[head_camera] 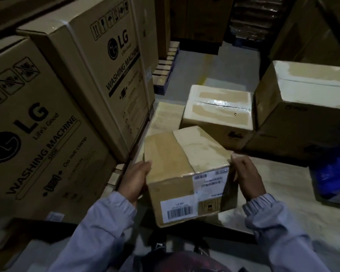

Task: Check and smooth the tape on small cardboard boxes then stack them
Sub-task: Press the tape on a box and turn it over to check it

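One small box (185,163) held between left grip (134,179), right grip (247,177); one taped box (218,112) behind.

One wide camera on my head looks forward and down, close over my left hand (136,180), right hand (248,178) and the box (177,158).

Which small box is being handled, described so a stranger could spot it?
Start at the tall LG washing machine cartons on the left. Just right of them, the small box is gripped between the left hand and right hand. Unlike the glossy taped box behind it, it shows a white barcode label on its near side.
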### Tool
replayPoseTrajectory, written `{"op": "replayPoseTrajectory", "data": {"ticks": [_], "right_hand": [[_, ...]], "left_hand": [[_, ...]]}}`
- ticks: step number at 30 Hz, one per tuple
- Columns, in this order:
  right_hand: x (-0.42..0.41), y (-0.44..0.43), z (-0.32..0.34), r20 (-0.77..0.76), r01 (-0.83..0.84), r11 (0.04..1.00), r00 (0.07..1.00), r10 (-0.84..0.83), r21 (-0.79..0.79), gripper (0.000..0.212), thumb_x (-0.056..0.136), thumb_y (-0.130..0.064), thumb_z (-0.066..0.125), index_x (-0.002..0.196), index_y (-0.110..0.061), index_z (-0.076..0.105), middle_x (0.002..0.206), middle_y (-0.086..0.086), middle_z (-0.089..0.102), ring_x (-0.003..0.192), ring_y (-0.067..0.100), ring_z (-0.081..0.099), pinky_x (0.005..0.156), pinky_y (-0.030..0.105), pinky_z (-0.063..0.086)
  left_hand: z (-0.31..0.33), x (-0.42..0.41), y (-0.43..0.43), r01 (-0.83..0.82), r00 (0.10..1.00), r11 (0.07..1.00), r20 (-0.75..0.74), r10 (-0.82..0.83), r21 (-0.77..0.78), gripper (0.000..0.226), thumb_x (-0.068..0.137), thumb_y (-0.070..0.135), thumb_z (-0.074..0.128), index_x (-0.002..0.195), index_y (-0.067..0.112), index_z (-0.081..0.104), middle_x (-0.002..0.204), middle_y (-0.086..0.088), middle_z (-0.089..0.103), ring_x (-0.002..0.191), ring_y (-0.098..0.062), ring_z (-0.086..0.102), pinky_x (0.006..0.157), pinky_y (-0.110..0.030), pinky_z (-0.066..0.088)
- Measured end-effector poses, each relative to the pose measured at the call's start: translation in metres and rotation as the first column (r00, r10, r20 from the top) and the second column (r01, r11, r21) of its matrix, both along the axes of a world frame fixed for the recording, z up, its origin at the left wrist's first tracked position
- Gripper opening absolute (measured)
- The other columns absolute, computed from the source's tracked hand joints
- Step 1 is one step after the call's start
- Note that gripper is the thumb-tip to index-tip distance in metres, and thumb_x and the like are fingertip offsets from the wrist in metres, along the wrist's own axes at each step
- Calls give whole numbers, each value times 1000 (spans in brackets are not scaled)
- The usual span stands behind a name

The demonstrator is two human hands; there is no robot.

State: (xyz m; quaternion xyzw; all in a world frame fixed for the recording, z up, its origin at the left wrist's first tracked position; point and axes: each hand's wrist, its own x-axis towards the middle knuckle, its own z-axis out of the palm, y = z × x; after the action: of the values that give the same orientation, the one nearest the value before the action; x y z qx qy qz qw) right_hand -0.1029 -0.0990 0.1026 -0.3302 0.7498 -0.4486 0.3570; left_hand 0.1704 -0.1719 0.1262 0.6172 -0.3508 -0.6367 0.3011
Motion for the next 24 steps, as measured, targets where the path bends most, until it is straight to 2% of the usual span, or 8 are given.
{"op": "replayPoseTrajectory", "data": {"ticks": [2,6,8,11,17,20,22,24], "right_hand": [[-8,14,-13,-17,22,1000,1000,-22,-3,27,95,-39,54,92,-12,57,78,2,60,71,21,55,59,30,39],[-28,36,-41,-16,62,997,998,-61,47,24,93,-30,60,114,-18,56,96,6,62,80,17,57,66,26,42],[-33,44,-53,-31,59,994,998,-56,97,35,93,-24,61,126,-16,51,110,6,59,87,19,55,67,19,41],[-36,55,-69,-50,54,983,998,-46,174,50,90,-15,66,134,-6,43,120,9,53,101,19,50,64,4,38],[-30,68,-83,-78,80,973,995,-64,214,97,65,-52,71,143,-11,31,128,3,46,114,20,49,90,29,37],[-22,69,-89,-16,163,957,986,-164,239,95,82,-29,76,151,-10,14,141,10,42,125,24,45,99,29,33],[-12,69,-95,35,274,926,956,-293,260,97,79,-34,77,151,-12,15,139,10,46,128,28,47,105,35,36],[0,70,-99,111,364,889,907,-406,277,93,72,-45,78,144,-11,30,129,10,56,117,29,56,102,42,43]], "left_hand": [[-14,-3,12,81,993,996,85,-83,31,16,96,25,56,88,15,66,87,-10,67,85,-29,64,72,-38,48],[-41,-23,38,66,994,969,-99,-43,236,32,99,19,53,130,14,47,117,-14,64,98,-30,65,77,-42,58],[-58,-35,47,35,985,946,-170,22,323,41,98,15,55,136,15,39,122,-17,62,96,-32,65,66,-36,60],[-85,-42,54,41,992,926,-126,7,374,39,97,17,56,134,11,44,125,-18,60,104,-38,63,72,-37,58],[-111,-38,45,117,993,923,-48,-107,368,42,95,9,58,132,-1,41,127,-27,56,82,-32,65,61,-32,60],[-119,-29,33,251,930,957,239,-281,147,80,75,30,79,136,18,30,141,-21,44,113,-35,57,88,-50,55],[-115,-32,19,348,820,937,482,-310,10,108,67,33,84,148,20,12,153,-14,22,133,-37,38,106,-54,40],[-110,-38,-3,428,689,896,684,-239,-118,114,71,34,83,151,21,3,157,-6,6,139,-36,23,114,-52,25]]}}
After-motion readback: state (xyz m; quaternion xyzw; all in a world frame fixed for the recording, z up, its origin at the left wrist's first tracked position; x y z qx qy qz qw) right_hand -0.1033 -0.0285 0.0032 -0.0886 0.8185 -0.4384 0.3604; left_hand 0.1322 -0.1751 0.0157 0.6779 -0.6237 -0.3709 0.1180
